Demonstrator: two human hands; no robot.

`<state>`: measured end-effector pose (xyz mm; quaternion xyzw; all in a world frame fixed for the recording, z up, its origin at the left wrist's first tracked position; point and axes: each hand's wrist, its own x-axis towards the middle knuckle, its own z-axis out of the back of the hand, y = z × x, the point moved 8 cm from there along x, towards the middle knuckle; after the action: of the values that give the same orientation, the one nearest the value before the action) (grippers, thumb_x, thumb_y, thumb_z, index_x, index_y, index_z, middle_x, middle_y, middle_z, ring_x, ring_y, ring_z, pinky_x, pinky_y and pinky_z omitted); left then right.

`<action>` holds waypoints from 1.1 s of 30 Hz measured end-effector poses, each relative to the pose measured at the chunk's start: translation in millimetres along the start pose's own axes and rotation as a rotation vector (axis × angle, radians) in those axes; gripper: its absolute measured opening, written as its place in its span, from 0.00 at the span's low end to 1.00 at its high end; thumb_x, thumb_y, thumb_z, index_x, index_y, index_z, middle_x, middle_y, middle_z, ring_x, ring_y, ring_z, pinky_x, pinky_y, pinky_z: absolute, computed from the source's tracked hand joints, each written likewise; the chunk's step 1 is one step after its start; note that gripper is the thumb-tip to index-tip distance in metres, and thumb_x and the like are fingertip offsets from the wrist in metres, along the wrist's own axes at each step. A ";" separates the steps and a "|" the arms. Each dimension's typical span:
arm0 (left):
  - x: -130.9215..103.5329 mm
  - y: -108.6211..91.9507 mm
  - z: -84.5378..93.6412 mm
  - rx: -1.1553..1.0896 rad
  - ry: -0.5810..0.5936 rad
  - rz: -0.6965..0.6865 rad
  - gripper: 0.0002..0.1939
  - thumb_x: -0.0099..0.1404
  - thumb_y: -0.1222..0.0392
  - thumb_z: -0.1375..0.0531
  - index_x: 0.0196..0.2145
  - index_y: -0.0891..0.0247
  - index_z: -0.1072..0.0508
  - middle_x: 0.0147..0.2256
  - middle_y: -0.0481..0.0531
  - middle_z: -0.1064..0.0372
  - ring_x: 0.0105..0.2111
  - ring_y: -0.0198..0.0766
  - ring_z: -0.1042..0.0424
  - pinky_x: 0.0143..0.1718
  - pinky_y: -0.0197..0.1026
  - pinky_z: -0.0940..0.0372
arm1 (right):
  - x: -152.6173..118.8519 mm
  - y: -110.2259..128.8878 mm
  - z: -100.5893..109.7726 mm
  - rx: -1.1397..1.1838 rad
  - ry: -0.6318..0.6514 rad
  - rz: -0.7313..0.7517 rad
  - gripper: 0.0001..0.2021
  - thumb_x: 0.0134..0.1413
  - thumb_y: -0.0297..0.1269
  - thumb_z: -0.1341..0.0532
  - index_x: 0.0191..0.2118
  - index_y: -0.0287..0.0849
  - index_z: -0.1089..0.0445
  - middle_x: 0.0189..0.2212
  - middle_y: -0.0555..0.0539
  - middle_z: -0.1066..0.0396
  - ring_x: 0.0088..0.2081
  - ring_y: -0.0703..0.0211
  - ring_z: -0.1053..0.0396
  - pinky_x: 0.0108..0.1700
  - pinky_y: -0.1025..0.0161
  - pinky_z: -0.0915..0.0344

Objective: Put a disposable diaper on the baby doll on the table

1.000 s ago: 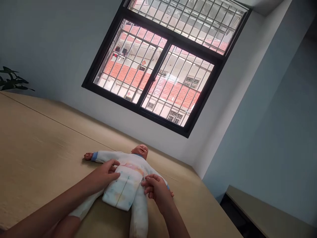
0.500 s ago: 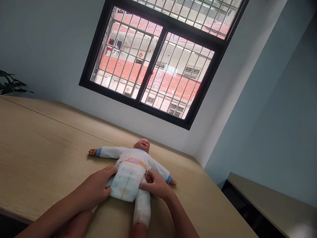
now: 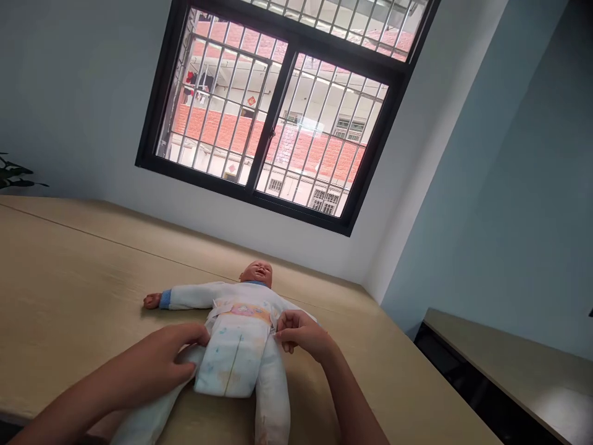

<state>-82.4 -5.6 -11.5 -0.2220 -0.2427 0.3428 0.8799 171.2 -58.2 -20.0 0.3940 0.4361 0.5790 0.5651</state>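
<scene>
A baby doll [image 3: 257, 272] in white clothes with blue cuffs lies face up, arms spread, its legs toward me. A white diaper [image 3: 231, 352] with a pink and orange waistband is around its waist, the front panel hanging down between the legs. My left hand [image 3: 178, 352] rests by the diaper's left side at the doll's hip, thumb and fingers apart. On the other side, my right hand [image 3: 299, 334] has its fingers pinched together at the diaper's edge near the waistband.
The doll lies on a light wooden table [image 3: 83, 266] against a wall with a barred window [image 3: 273, 117]. Leaves of a plant [image 3: 16, 176] show at the far left. A lower cabinet [image 3: 504, 352] stands at the right.
My right hand has moved up from the doll's thigh to the diaper's waist edge. My left hand has opened and shifted slightly left and down. The camera view has shifted.
</scene>
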 end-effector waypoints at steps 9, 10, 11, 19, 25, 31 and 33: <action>75.1 -6.3 -24.0 0.192 -0.042 0.127 0.28 0.70 0.37 0.55 0.30 0.61 0.28 0.33 0.58 0.22 0.35 0.50 0.25 0.32 0.44 0.43 | 28.0 -22.2 3.5 -0.225 -0.510 0.194 0.20 0.57 0.50 0.38 0.22 0.44 0.42 0.19 0.54 0.41 0.24 0.63 0.44 0.28 0.63 0.47; 77.9 -4.8 -31.7 0.199 -0.036 0.138 0.29 0.70 0.37 0.55 0.31 0.61 0.27 0.35 0.60 0.21 0.36 0.52 0.24 0.33 0.45 0.42 | 28.6 -25.1 2.8 -0.241 -0.525 0.192 0.19 0.58 0.48 0.39 0.22 0.44 0.42 0.20 0.53 0.41 0.25 0.62 0.44 0.29 0.63 0.47; 80.0 -2.4 -37.3 0.207 -0.038 0.148 0.29 0.71 0.38 0.56 0.32 0.61 0.26 0.36 0.61 0.21 0.37 0.53 0.24 0.33 0.46 0.42 | 28.9 -27.2 2.6 -0.255 -0.533 0.185 0.18 0.59 0.47 0.41 0.22 0.45 0.42 0.20 0.53 0.41 0.25 0.61 0.43 0.30 0.62 0.47; 89.3 28.8 -46.9 0.248 -0.036 0.170 0.23 0.72 0.51 0.57 0.37 0.61 0.24 0.42 0.62 0.21 0.45 0.54 0.24 0.43 0.49 0.37 | 22.8 -10.5 7.4 -0.565 -0.614 0.186 0.13 0.55 0.33 0.46 0.20 0.43 0.43 0.20 0.52 0.39 0.27 0.61 0.42 0.31 0.63 0.50; 85.6 35.8 -51.0 0.280 -0.028 0.165 0.23 0.72 0.52 0.58 0.38 0.62 0.25 0.42 0.65 0.21 0.47 0.56 0.25 0.46 0.51 0.37 | -1.2 -35.8 40.6 -0.891 -0.468 -0.306 0.05 0.44 0.28 0.39 0.21 0.41 0.30 0.22 0.46 0.29 0.29 0.55 0.33 0.32 0.62 0.48; 79.3 25.4 -46.9 0.257 -0.052 0.163 0.23 0.72 0.53 0.59 0.38 0.63 0.26 0.42 0.65 0.22 0.45 0.55 0.25 0.44 0.50 0.38 | -3.1 -5.6 45.6 -0.661 -0.685 0.025 0.08 0.53 0.35 0.39 0.24 0.41 0.32 0.24 0.48 0.30 0.30 0.57 0.35 0.34 0.63 0.45; 79.6 24.2 -45.2 0.235 -0.063 0.144 0.22 0.72 0.53 0.58 0.36 0.63 0.26 0.41 0.64 0.22 0.44 0.54 0.24 0.43 0.49 0.38 | 3.7 4.1 29.2 -0.530 -0.659 0.234 0.09 0.56 0.41 0.39 0.30 0.41 0.30 0.29 0.48 0.29 0.34 0.57 0.34 0.38 0.63 0.41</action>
<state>-16.7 57.0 -38.5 -0.1232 -0.2118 0.4378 0.8650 197.4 -52.7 -7.3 0.4458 0.0212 0.5743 0.6863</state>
